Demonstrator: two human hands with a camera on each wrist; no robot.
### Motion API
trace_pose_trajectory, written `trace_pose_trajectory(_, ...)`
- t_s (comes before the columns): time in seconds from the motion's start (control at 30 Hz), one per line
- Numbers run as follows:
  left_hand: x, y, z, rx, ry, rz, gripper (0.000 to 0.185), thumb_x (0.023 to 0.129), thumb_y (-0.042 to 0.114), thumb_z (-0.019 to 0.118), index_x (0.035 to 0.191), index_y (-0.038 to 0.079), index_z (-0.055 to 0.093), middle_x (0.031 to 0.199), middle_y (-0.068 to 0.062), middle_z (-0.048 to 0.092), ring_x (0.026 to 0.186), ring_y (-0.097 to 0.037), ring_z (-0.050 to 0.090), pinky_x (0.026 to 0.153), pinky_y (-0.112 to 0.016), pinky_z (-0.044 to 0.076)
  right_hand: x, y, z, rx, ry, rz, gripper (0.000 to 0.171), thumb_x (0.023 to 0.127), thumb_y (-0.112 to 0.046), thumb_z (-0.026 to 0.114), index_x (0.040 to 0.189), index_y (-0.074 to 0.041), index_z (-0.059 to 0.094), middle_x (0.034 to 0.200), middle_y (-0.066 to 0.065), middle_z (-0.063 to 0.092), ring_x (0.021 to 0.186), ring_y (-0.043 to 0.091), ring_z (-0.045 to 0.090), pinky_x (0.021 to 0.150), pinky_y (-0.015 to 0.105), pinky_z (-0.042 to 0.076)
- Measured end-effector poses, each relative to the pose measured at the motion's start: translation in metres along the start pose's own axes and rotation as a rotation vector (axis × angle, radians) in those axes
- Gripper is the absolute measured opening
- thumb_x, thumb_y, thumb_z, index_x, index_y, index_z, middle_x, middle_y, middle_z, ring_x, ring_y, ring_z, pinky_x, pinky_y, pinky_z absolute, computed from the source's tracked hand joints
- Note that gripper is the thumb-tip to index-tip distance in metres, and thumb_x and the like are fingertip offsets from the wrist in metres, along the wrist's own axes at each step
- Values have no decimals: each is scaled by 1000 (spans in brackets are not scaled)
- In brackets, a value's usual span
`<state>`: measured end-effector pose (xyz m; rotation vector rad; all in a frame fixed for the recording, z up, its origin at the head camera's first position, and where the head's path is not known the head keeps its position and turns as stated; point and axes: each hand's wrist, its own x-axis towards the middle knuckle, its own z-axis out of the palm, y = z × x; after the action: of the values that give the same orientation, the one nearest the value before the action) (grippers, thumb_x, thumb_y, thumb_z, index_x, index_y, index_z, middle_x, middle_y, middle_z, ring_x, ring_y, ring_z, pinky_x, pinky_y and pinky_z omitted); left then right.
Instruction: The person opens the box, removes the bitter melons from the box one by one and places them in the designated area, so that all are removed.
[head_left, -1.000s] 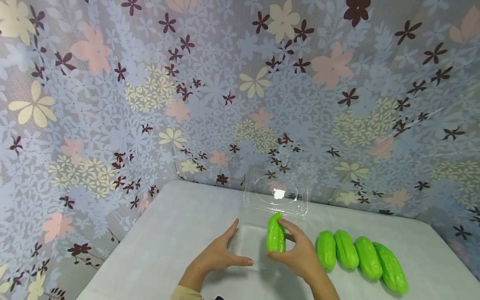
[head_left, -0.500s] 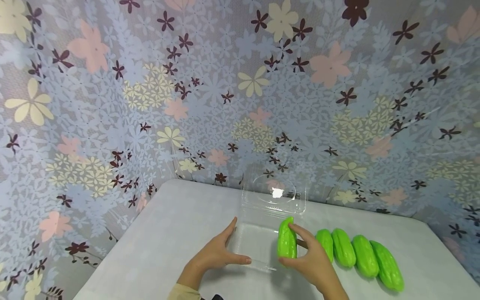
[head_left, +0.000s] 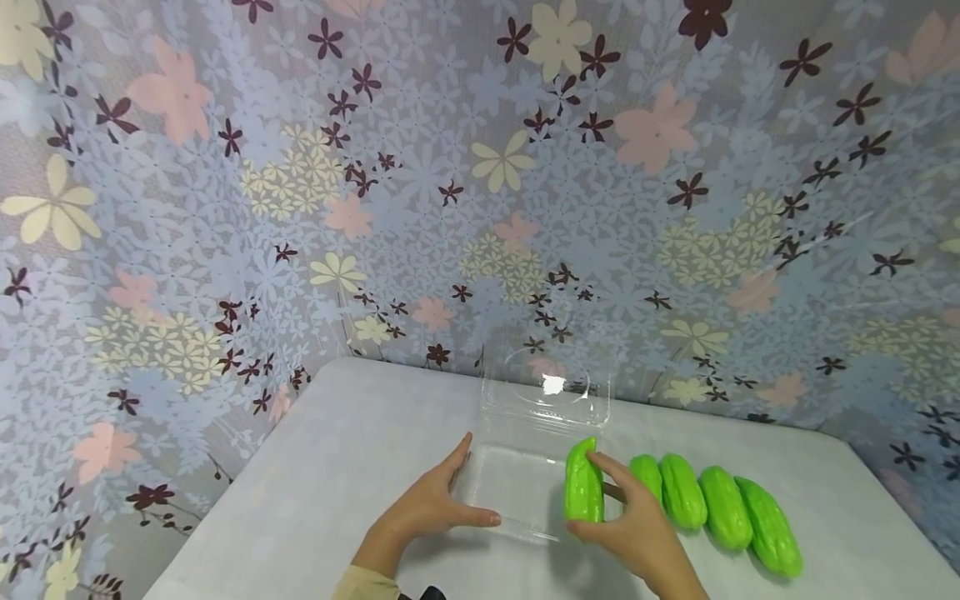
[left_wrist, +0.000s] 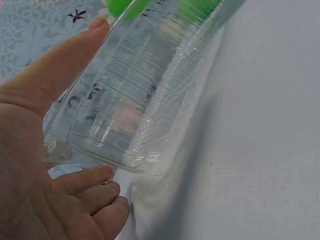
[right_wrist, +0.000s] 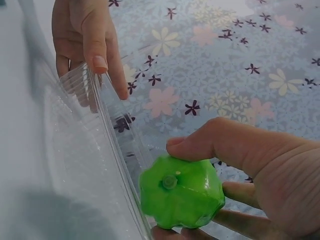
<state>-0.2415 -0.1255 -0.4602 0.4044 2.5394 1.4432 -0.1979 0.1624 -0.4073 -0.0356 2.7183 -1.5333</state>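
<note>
A clear plastic container (head_left: 517, 487) sits on the table with its hinged lid (head_left: 498, 400) raised at the back. My left hand (head_left: 431, 504) holds its left side, thumb at the front and fingers spread toward the rear; the left wrist view has the thumb along the transparent wall (left_wrist: 125, 100). In my right hand (head_left: 633, 521) is a glossy, ribbed bright green bitter melon (head_left: 582, 487), pinched between thumb and fingers at the container's right side. Seen end-on in the right wrist view, the bitter melon (right_wrist: 182, 195) shows a small stem nub beside the container rim.
Several more green bitter melons (head_left: 725, 508) lie in a row on the white-covered table (head_left: 322, 467), right of my right hand. A flower-patterned curtain (head_left: 420, 208) hangs behind the table's back edge.
My right hand has moved rightward with the bitter melon, from over the container's middle to its right side. The left hand stays at the container's left. The view has shifted slightly.
</note>
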Motion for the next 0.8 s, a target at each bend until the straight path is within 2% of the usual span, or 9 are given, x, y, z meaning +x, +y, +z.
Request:
trace_pose_trajectory(0.17,0,0,0,2,2,3,124,69,48,91,164,26,14,164,-13,25,148,-38,24,116,-59,26,-3,1,-7,-30,5,31,99,65,-20,97,150,-12,47,153,23,40,127,51,50,81,45,60)
trace_pose_trajectory(0.43,-1,0,1,-3,3,-7,124,69,50,91,163,28,14,164,-11,24,148,-38,23,116,-60,25,-14,4,-16,-76,10,-3,99,66,-24,96,150,-12,47,154,25,39,125,52,51,85,50,58)
trace_pose_trajectory(0.6,-1,0,2,-1,3,-4,124,69,49,91,163,27,14,164,-12,25,148,-39,24,116,-60,25,-22,7,-24,-70,-10,1,98,68,-23,95,151,-10,45,154,28,36,125,54,49,83,49,59)
trace_pose_trajectory(0.8,-1,1,1,10,3,1,123,70,48,91,163,27,14,163,-14,26,148,-39,24,116,-60,24,-29,10,-31,-63,-31,54,101,67,-25,95,152,-9,44,156,25,34,128,54,46,82,46,60)
